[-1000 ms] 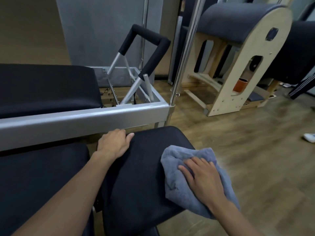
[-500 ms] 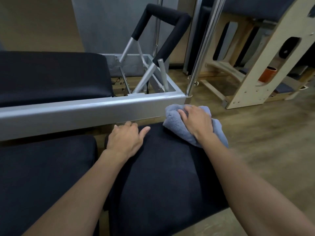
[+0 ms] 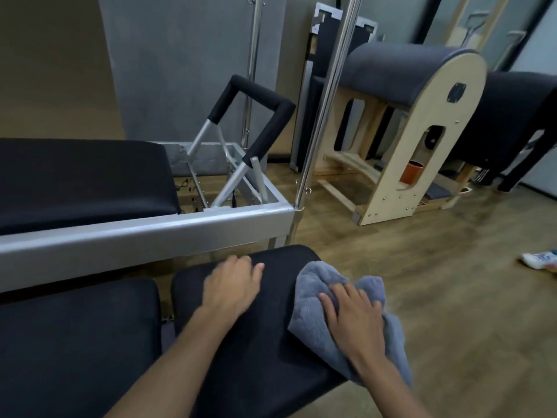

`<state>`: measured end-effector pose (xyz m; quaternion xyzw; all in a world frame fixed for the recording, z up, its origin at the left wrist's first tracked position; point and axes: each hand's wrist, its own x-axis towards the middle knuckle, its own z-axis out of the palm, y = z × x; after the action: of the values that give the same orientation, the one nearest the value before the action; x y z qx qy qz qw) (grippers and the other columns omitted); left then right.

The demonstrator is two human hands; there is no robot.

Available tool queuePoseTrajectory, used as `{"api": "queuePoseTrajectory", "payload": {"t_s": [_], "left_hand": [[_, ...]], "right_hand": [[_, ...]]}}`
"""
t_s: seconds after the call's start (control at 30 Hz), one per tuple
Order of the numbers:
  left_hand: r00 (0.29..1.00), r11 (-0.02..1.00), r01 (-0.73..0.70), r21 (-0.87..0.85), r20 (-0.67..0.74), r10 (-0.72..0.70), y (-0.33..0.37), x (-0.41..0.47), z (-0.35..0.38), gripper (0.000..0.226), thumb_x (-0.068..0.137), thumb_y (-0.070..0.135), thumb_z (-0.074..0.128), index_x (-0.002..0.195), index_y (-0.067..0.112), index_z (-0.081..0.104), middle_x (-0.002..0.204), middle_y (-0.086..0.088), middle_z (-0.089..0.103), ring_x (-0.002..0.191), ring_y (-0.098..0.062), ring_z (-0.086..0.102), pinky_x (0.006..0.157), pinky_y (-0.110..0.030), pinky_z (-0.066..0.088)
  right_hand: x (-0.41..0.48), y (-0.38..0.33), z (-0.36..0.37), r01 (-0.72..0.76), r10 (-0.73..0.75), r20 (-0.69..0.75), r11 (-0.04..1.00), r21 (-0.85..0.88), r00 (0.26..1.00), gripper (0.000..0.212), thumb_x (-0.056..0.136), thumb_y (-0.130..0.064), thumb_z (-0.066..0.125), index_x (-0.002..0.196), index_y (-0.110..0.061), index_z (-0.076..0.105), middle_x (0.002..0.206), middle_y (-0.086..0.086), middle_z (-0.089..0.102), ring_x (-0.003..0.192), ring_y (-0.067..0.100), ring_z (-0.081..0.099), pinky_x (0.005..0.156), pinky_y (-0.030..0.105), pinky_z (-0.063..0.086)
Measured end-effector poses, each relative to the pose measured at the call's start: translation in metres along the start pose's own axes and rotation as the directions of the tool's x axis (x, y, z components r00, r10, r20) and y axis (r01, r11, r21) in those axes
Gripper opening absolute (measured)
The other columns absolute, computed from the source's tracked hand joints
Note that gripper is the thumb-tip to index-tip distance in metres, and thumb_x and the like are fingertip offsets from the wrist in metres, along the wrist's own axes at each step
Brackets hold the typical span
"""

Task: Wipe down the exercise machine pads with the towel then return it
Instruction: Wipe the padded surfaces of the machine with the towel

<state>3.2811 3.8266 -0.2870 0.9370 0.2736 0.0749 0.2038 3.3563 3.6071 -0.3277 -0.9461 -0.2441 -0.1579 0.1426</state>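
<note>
Mid-wipe: towel [image 3: 307, 306] pressed onto lower-centre pad [image 3: 256, 357] under flat, spread right hand [image 3: 352, 315]; left hand [image 3: 232, 288] rested open, empty; return not done.

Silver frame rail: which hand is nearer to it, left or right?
Left. The left hand rests on the black pad just before the silver frame rail; the right hand presses the towel at the pad's right edge, farther off.

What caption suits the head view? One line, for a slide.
Right hand presses a grey towel onto a black pad; left hand rests beside it.
</note>
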Motion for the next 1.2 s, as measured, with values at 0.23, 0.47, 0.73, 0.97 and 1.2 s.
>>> {"api": "queuePoseTrajectory", "payload": {"t_s": [0.23, 0.47, 0.73, 0.97, 1.2], "left_hand": [[0.840, 0.870, 0.276, -0.408, 0.543, -0.011, 0.067, -0.034, 0.025, 0.049, 0.074, 0.052, 0.068, 0.103, 0.016, 0.054, 0.080, -0.006, 0.069, 0.046, -0.012, 0.061, 0.043, -0.021, 0.046], [0.837, 0.815, 0.363, -0.453, 0.543, -0.070, 0.069, -0.028, 0.027, 0.046, 0.070, 0.044, 0.078, 0.095, 0.013, 0.054, 0.097, -0.003, 0.064, 0.072, -0.015, 0.064, 0.048, -0.025, 0.049], [0.906, 0.602, 0.363, -0.711, 0.419, -0.051, 0.067, -0.028, 0.033, 0.027, 0.078, 0.028, 0.074, 0.095, 0.009, 0.063, 0.094, -0.006, 0.070, 0.083, -0.020, 0.068, 0.059, -0.032, 0.057], [0.958, 0.410, 0.272, -0.870, 0.203, -0.205, 0.072, -0.013, -0.008, 0.021, 0.073, 0.023, 0.074, 0.090, 0.020, 0.064, 0.093, -0.006, 0.069, 0.087, -0.021, 0.065, 0.080, -0.041, 0.057], [1.000, 0.467, -0.003, -0.884, -0.007, -0.006, 0.075, -0.015, -0.108, 0.016, 0.082, 0.039, 0.064, 0.085, 0.028, 0.073, 0.083, 0.000, 0.066, 0.067, -0.014, 0.063, 0.044, -0.023, 0.047]], "right_hand": [[0.009, 0.008, -0.009, 0.052, -0.052, -0.004, 0.983, 0.178, 0.999, 0.030, 0.099, -0.034, 0.039, 0.081, -0.028, 0.062, 0.078, -0.012, 0.056, 0.078, 0.010, 0.053, 0.074, 0.036, 0.043], [0.016, 0.037, -0.019, -0.424, 0.410, 0.181, 0.905, 0.045, 0.894, 0.036, 0.098, -0.044, 0.033, 0.109, -0.023, 0.061, 0.115, 0.008, 0.059, 0.110, 0.030, 0.053, 0.091, 0.043, 0.039], [0.024, 0.000, -0.018, -0.143, 0.132, 0.082, 0.979, 0.143, 0.988, 0.031, 0.099, -0.036, 0.042, 0.124, -0.027, 0.057, 0.127, -0.002, 0.054, 0.116, 0.017, 0.049, 0.096, 0.040, 0.027], [0.007, -0.046, -0.069, -0.001, -0.142, 0.337, 0.920, 0.392, 0.931, 0.098, 0.073, -0.081, 0.047, 0.153, -0.035, 0.015, 0.161, -0.011, 0.016, 0.146, 0.011, 0.016, 0.117, 0.051, 0.018], [0.021, -0.094, -0.130, 0.204, -0.149, -0.166, 0.895, 0.397, 0.975, 0.050, 0.085, -0.017, 0.058, 0.134, -0.027, 0.053, 0.112, -0.004, 0.057, 0.096, 0.014, 0.056, 0.079, 0.029, 0.044]]}}
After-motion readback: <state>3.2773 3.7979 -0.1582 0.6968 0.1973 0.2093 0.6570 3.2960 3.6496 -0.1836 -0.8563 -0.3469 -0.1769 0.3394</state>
